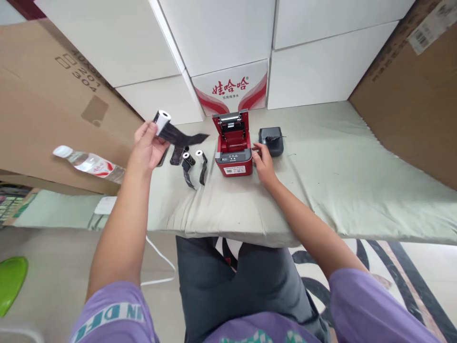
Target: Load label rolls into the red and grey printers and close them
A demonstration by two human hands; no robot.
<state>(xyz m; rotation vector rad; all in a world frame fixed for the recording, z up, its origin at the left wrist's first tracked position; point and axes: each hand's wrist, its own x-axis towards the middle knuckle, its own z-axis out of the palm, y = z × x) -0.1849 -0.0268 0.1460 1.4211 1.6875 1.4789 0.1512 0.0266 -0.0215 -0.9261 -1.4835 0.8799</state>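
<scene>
Left hand (147, 145): thumb and fingers clamped on a paper roll (163, 121), raised clear of the cloth-covered surface (332, 162). Roll appearance: white end with a round core hole, white showing on the side, dark covering at the far edge. A loose black strip (187, 139) trails from it to the right of my grip, bent along its length and ending in a slanted tip.

Right hand (263, 164): fingers apart, lightly curved, tips against the right flank of the red printer (233, 163). Printer sits to the right of my left grip, just left of my right fingers. Its lid (231, 123) stands raised at the back, exposing a pale bar and dark mechanism; the bay beneath is red inside. Grey panel along the front top edge; white label with square code on the front face.

Just beyond my right fingers: a dark device (274, 148). Right of and below my left grip: two smaller rolls (189, 158), dark tails unwound.
</scene>
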